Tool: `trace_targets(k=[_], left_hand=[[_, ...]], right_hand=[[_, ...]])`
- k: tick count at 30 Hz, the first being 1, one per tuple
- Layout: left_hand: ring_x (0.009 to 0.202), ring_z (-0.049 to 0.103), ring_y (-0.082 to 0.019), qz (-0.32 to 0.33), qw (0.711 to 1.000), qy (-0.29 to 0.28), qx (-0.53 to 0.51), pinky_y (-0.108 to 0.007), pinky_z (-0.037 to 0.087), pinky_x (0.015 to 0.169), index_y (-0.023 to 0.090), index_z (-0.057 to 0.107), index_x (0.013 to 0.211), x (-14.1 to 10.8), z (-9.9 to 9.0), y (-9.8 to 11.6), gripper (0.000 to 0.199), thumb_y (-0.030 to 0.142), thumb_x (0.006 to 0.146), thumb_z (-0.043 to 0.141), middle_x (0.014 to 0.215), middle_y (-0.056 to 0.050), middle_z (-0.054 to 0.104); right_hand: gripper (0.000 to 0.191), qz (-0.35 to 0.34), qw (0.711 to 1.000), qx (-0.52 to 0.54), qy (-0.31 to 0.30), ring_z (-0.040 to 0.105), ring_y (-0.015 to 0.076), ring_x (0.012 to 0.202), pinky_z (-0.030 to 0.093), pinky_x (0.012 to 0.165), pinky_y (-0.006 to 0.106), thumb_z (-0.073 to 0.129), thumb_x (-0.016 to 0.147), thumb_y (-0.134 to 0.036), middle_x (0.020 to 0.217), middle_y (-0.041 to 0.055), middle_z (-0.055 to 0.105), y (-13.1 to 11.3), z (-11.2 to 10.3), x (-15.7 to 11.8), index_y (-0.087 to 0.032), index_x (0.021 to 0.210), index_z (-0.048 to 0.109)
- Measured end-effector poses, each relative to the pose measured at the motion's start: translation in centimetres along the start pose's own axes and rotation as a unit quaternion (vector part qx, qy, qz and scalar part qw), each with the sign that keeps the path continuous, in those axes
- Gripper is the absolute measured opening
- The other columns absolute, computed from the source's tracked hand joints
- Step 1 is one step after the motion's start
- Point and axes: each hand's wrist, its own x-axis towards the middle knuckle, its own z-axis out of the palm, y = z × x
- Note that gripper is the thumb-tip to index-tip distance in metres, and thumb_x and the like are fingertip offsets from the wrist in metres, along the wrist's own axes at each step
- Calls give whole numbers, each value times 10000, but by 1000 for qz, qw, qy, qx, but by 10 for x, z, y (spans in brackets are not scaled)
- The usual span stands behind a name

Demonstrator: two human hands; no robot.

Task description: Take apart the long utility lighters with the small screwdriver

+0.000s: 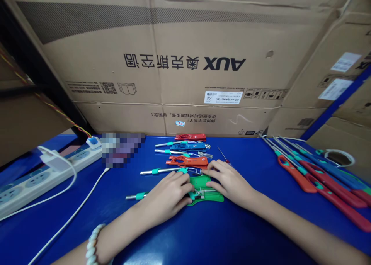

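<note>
A green stick lighter casing [213, 196] lies opened on the blue table, with thin wires and a clear fuel tank inside it. My left hand [172, 189] is curled over its left end, fingers closed at the teal trigger. A silver metal tube [131, 197] with a teal collar sticks out to the left beneath this hand. From the right, my right hand [232, 184] bends its fingers and thumb around the upper green half [199, 181]. Its fingertips reach close to another tube [165, 170] just behind. The exact fingertip contacts are partly hidden.
Behind the hands lie an orange casing [187, 162], a blue casing [189, 146] and a red casing [193, 137], with tubes between. A thin screwdriver [223, 155] lies nearby. Several lighters [333, 184] are piled right. A power strip [52, 174] stands left; cardboard [174, 33] walls the back.
</note>
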Motion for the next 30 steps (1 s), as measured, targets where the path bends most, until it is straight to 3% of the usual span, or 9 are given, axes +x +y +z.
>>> trace_targets(k=[8,18,30], left_hand=[[877,540,-213,-5,1000,-2,1,-334,446,776,180,625,947,0,1,-1,100,206,853,648,928,-42,563],[858,534,-204,-4,1000,15,-8,-325,454,767,177,621,931,-1,2,1,77,193,857,637,928,-40,547],[891,539,-212,-24,999,-26,-37,-323,463,783,176,628,938,0,-5,3,95,180,846,652,943,-49,558]], right_hand=[[166,12,1000,1,-10,544,237,914,475,789,390,609,859,-139,1001,87,598,0,6,0,-166,1022,626],[184,46,996,71,-2,551,226,918,469,782,363,637,810,-90,968,52,590,-1,4,1,-198,946,573],[172,60,996,64,-1,555,224,867,436,756,352,643,802,-74,928,48,610,-3,1,1,-189,889,550]])
